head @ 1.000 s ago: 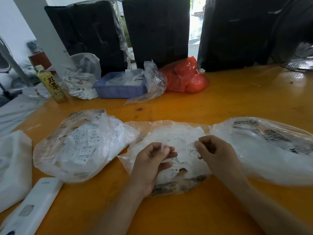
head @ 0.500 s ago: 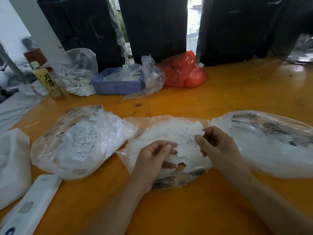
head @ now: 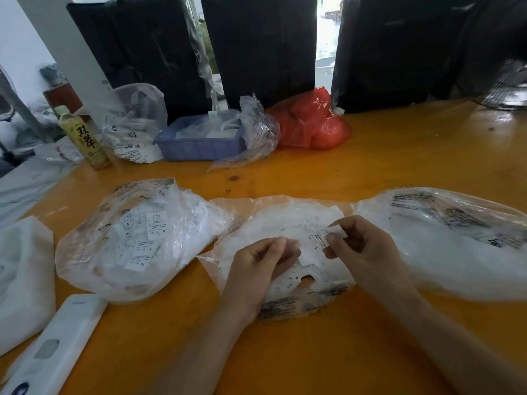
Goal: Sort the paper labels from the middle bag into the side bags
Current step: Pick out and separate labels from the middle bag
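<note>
Three clear plastic bags lie in a row on the orange table. The middle bag (head: 273, 220) holds a pile of white paper labels. The left bag (head: 137, 238) is full of labels printed with sizes such as XL. The right bag (head: 445, 240) looks whitish inside. My right hand (head: 362, 246) pinches one white label (head: 328, 238), marked L, just above the pile. My left hand (head: 256, 269) rests over the near part of the middle bag with its fingers curled; whether it holds a label is unclear.
At the back stand a blue tray (head: 199, 146), a red bag (head: 313, 124), crumpled clear bags (head: 134, 124) and a tea bottle (head: 82, 138). A white flat device (head: 54, 346) and a white bundle (head: 20, 277) lie at the near left. Black sacks (head: 256, 44) line the far edge.
My right hand has lifted a label a little off the pile and turned it upward. My left hand has stayed over the middle bag.
</note>
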